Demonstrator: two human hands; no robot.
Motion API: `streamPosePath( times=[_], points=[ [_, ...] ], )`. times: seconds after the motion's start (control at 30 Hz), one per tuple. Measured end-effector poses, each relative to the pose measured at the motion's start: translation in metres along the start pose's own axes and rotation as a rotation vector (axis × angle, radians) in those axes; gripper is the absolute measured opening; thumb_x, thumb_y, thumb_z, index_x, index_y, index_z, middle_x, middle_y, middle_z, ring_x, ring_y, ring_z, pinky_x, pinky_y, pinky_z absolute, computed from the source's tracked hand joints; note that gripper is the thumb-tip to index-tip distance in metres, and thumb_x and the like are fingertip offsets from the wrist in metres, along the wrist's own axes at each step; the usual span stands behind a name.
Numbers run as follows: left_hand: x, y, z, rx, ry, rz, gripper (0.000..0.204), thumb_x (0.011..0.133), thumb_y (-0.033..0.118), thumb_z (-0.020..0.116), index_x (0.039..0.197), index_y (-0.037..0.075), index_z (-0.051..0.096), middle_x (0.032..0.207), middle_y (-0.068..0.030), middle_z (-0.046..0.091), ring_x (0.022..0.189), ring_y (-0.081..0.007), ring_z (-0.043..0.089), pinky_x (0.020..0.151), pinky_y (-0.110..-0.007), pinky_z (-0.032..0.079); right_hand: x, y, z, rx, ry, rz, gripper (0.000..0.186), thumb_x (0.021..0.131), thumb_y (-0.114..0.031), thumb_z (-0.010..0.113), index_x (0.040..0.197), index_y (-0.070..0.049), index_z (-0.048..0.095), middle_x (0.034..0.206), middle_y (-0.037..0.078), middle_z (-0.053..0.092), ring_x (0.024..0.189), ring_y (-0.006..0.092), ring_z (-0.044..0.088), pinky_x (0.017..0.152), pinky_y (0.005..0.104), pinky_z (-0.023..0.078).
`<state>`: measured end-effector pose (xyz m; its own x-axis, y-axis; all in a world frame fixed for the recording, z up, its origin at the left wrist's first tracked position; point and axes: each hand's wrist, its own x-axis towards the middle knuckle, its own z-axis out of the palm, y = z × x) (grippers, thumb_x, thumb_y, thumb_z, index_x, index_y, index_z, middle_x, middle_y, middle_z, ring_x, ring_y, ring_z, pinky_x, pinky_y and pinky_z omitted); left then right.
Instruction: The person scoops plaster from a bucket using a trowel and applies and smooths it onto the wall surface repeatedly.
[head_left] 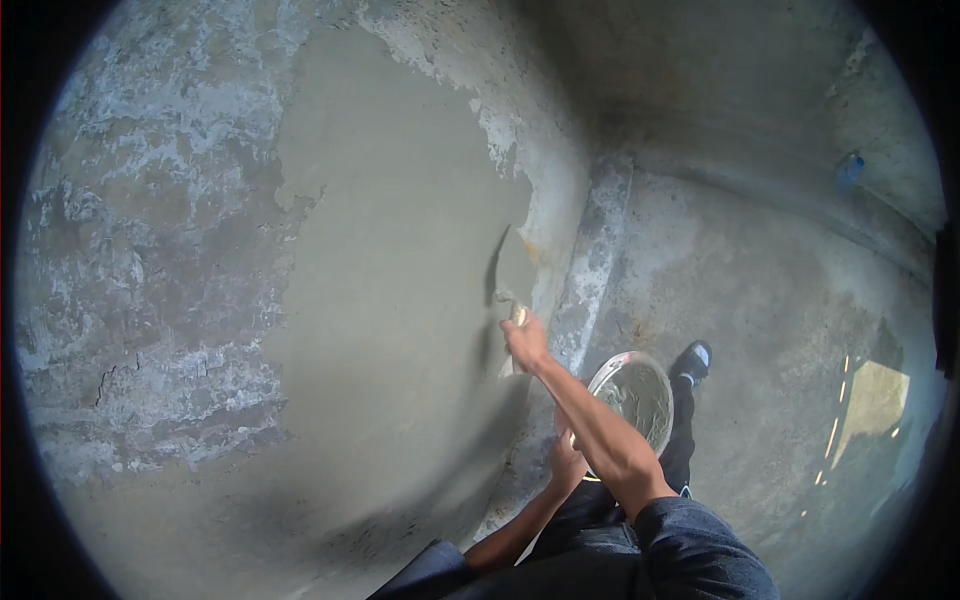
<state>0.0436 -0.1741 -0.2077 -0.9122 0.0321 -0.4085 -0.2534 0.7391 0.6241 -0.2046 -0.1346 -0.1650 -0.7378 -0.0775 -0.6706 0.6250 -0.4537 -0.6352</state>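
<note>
My right hand (526, 342) is closed round the light handle of a trowel (515, 268). Its blade points up and away from me, at the right part of a smooth grey patch of wet plaster (390, 220) on the wall. Whether the whole blade touches the plaster I cannot tell. Below my right forearm, a white bucket (600, 376) with grey mortar (645, 400) inside tilts near my legs. My left hand (567, 458) grips the bucket's left side; my right forearm crosses in front of the bucket and hides part of it.
Rough, flaking wall (160, 200) lies left of the patch. A bare strip of old wall (550, 180) runs to the corner. My foot in a dark shoe (693, 360) stands on the concrete floor (760, 300). A clear plastic bottle (850, 171) is at the far right.
</note>
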Motion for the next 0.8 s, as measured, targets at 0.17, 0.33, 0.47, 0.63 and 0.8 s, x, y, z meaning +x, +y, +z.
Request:
streamPosePath(
  times=[0.17,0.33,0.47,0.63,0.8],
  points=[
    [-0.029,-0.087,0.037,-1.011,0.154,-0.157,0.046,0.087,0.031,0.061,0.12,0.002,0.048,0.111,-0.0113,0.058,0.097,-0.0215,0.057,0.083,-0.037,0.045,-0.049,-0.014,0.068,-0.245,0.025,-0.41,0.04,0.079,-0.013,0.06,0.113,0.005,0.049,0.074,0.022,0.061,0.068,0.0375,0.062,0.065,0.041,0.049],
    [-0.019,-0.019,0.003,-0.172,-0.068,-0.16,0.056,0.084,0.03,0.066,0.125,0.001,0.041,0.118,-0.0111,0.052,0.102,-0.0228,0.053,0.086,-0.036,0.044,-0.109,-0.036,0.054,-0.514,-0.202,-0.503,0.053,0.08,-0.015,0.062,0.125,0.006,0.044,0.079,0.028,0.061,0.073,0.0434,0.061,0.066,0.0431,0.049],
    [-0.029,-0.018,0.0,-0.312,0.111,0.089,0.046,0.086,0.028,0.063,0.119,0.001,0.047,0.11,-0.0117,0.057,0.1,-0.0227,0.055,0.085,-0.035,0.045,-0.093,-0.021,0.051,-0.177,-0.126,-0.419,0.036,0.083,-0.012,0.059,0.113,0.005,0.048,0.071,0.018,0.06,0.06,0.0289,0.062,0.055,0.0375,0.05],
    [-0.016,-0.001,-0.006,-0.327,-0.002,-0.155,0.036,0.082,0.034,0.059,0.103,0.005,0.06,0.09,-0.0188,0.063,0.091,-0.0397,0.059,0.075,-0.044,0.047,-0.027,0.004,0.022,0.109,-0.002,-0.048,0.02,0.084,-0.008,0.054,0.1,0.002,0.048,0.067,0.007,0.055,0.053,0.0126,0.054,0.045,0.0296,0.046],
    [-0.029,0.001,-0.009,-0.199,0.059,-0.067,0.058,0.079,0.033,0.068,0.121,-0.001,0.047,0.11,-0.0209,0.056,0.103,-0.033,0.053,0.087,-0.041,0.042,-0.066,0.018,0.052,-0.219,-0.021,-0.396,0.038,0.081,-0.014,0.059,0.112,0.006,0.049,0.085,0.021,0.063,0.077,0.0328,0.064,0.073,0.0396,0.049]
  ],
)
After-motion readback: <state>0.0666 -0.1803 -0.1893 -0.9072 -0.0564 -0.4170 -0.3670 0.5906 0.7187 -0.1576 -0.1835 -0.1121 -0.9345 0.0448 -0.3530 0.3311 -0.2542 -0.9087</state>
